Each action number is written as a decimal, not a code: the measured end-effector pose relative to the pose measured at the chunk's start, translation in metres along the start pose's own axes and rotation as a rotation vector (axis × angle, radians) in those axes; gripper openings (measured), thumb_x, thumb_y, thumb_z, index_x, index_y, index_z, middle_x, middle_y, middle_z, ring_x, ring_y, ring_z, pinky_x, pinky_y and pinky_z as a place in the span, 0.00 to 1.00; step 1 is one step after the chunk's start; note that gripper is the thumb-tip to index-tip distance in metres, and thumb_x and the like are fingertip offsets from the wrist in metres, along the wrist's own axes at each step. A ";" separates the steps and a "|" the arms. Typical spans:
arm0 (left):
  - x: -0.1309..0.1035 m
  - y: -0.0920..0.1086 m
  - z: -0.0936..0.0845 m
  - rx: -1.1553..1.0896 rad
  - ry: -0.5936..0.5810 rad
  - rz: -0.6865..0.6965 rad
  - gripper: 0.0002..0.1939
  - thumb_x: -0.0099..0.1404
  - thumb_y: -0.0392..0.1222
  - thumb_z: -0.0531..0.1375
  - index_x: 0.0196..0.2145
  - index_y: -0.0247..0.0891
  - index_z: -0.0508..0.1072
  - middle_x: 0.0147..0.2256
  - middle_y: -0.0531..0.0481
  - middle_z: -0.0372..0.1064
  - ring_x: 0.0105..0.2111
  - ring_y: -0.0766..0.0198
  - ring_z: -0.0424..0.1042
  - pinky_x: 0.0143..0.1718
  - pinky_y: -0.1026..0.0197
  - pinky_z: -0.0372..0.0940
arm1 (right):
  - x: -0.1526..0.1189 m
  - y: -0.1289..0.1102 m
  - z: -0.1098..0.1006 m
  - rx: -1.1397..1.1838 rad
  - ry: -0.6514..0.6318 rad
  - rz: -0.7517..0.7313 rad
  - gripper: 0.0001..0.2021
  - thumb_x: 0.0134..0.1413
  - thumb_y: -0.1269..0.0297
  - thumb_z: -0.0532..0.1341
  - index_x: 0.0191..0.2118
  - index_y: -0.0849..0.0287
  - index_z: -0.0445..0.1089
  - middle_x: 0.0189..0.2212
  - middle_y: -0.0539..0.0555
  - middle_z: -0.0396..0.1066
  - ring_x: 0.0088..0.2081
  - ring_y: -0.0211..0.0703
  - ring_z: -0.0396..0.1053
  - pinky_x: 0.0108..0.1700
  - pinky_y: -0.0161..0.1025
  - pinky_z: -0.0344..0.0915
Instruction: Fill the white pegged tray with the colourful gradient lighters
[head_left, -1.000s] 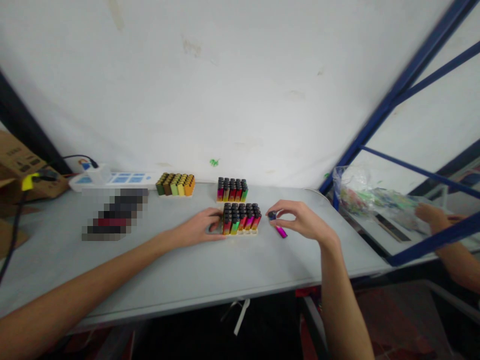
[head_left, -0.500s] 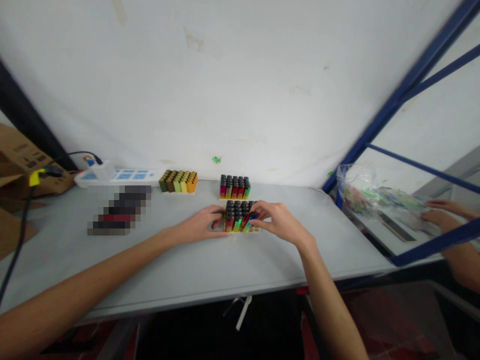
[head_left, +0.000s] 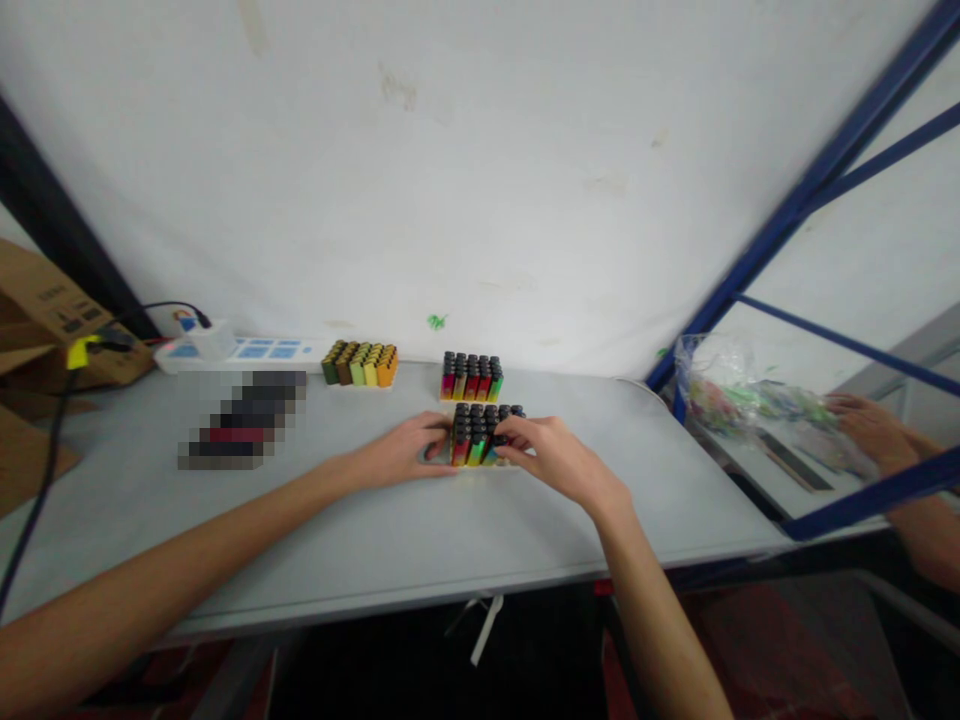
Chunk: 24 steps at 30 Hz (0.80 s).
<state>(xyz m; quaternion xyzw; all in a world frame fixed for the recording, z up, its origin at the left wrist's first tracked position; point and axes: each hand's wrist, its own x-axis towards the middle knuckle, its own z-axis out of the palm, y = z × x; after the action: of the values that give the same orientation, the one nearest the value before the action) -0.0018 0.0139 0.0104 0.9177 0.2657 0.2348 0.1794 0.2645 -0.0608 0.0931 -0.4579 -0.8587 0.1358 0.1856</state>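
The right hand [head_left: 559, 455] pinches a black-topped lighter [head_left: 500, 441] at the five o'clock edge of the tray [head_left: 469, 467]; pushed at a slant, it could jostle the standing lighters [head_left: 475, 449]. The left hand [head_left: 401, 450] curves around nine o'clock, whether gripping I can't tell from here; if loosely, the tray could skid.

3 lighter clusters [head_left: 475, 437], 1 power strip [head_left: 276, 350], 1 plug [head_left: 214, 341]

The left hand [head_left: 409, 447] curves loosely while the right hand [head_left: 553, 452] pinches.
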 end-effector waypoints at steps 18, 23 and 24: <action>-0.001 -0.002 0.000 0.002 0.005 -0.004 0.21 0.65 0.58 0.64 0.25 0.39 0.67 0.51 0.41 0.71 0.53 0.50 0.70 0.55 0.53 0.66 | -0.016 0.080 -0.022 -0.117 -0.047 0.341 0.12 0.59 0.64 0.67 0.48 0.61 0.74 0.38 0.59 0.80 0.38 0.46 0.77 0.43 0.40 0.71; -0.001 -0.001 0.000 0.005 0.001 -0.001 0.21 0.65 0.57 0.64 0.25 0.39 0.67 0.51 0.41 0.71 0.53 0.51 0.70 0.55 0.53 0.65 | -0.008 0.088 -0.009 -0.107 -0.126 0.368 0.17 0.56 0.70 0.67 0.52 0.64 0.74 0.38 0.59 0.80 0.38 0.47 0.77 0.44 0.41 0.71; -0.001 -0.001 0.000 0.008 -0.001 -0.002 0.21 0.65 0.57 0.64 0.25 0.39 0.66 0.51 0.41 0.71 0.53 0.51 0.70 0.56 0.53 0.65 | -0.007 0.089 -0.008 -0.102 -0.128 0.353 0.16 0.56 0.72 0.66 0.51 0.64 0.75 0.37 0.59 0.80 0.38 0.47 0.77 0.44 0.41 0.71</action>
<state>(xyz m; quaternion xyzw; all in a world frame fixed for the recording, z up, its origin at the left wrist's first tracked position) -0.0029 0.0142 0.0098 0.9183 0.2677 0.2327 0.1760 0.3377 -0.0180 0.0633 -0.6007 -0.7810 0.1512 0.0804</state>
